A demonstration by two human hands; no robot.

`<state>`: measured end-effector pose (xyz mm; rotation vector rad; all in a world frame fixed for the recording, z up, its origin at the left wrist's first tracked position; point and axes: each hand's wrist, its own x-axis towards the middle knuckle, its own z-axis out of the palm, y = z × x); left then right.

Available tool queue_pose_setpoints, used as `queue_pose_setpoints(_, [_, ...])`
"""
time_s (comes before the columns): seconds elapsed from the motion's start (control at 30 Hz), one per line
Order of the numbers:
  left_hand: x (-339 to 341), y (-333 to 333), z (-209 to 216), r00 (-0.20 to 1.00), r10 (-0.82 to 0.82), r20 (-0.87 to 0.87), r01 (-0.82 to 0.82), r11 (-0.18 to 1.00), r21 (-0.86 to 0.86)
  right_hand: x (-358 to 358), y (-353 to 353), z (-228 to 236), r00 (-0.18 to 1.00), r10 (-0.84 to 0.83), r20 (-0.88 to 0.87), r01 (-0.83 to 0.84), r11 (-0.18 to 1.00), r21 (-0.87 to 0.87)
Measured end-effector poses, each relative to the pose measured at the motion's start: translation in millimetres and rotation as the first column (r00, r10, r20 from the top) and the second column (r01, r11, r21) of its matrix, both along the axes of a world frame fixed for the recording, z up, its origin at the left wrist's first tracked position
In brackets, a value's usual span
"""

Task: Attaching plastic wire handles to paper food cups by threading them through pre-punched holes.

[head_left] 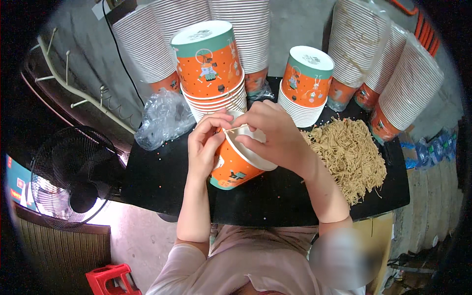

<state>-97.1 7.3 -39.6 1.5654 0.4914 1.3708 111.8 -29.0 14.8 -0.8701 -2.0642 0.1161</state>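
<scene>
An orange paper bucket (239, 169) with a green base and printed figures is tilted over the front middle of the black table, its white mouth facing up and right. My left hand (206, 142) is closed on the left side of its rim. At that same rim my right hand (270, 132) pinches a short tan cord (239, 129), its fingers bent over the mouth. Part of the cord is hidden by the fingers. Right of my right hand lies a heap of tan cords (350, 160).
Upside-down orange buckets stand nested in a tall stack (209, 64) and a shorter stack (307, 81). Wrapped bucket stacks (356, 44) line the back. Crumpled clear plastic (164, 120) lies at the left. Off the table are a black fan (73, 177) and a red stool (112, 279).
</scene>
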Motion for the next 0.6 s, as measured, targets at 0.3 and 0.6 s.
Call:
queue_pose_setpoints(0.3, [12.9,-10.8,7.5,0.983,-0.014,0.184,0.041,0.989,-0.142,-13.5,6.6,-14.2,0.976,-0.019,-0.215,-0.039,0.964,-0.265])
queue_pose_setpoints(0.6, [6.3,-7.4,1.8,0.998,-0.035,0.051,0.038,0.997,-0.06,-14.0,5.4,-12.3,0.971,-0.038,-0.235,-0.017,0.973,-0.23])
